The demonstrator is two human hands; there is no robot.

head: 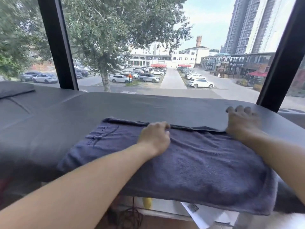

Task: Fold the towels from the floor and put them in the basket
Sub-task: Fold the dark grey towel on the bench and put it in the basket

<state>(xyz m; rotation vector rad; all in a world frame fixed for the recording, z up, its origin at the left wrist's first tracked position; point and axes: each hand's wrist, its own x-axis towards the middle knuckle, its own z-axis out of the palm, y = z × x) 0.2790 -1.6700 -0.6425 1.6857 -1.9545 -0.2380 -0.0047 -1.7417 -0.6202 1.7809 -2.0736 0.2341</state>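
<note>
The fingers (162,127) of the left hand (155,138) are curling over the far edge of the towel (189,162), gripping the cloth near the middle of that edge. The fingers (239,109) of the right hand (241,124) are lying straight and slightly spread, pressing flat on the grey padded surface (66,121) just past the towel's far right corner, with the heel of the hand resting on the cloth; they are holding nothing.

The towel is a dark blue-grey one, lying doubled over and spread flat on the padded surface, its near edge hanging over the front. A lower layer is showing as a thin strip beyond the far edge. Embroidered lettering (97,135) with a swoosh mark is sitting near the towel's far left corner; it is lying upside down to the viewer and is too faint to read with confidence.

A grey cushion (14,88) is resting at the far left end of the surface. Under the front edge, white sheets of paper (208,215), a yellow object (147,203) and dark cables (130,217) are showing. Behind stands a large window with black frames (57,47), giving onto a tree (105,38), parked cars (200,83) and tall buildings (247,25).
</note>
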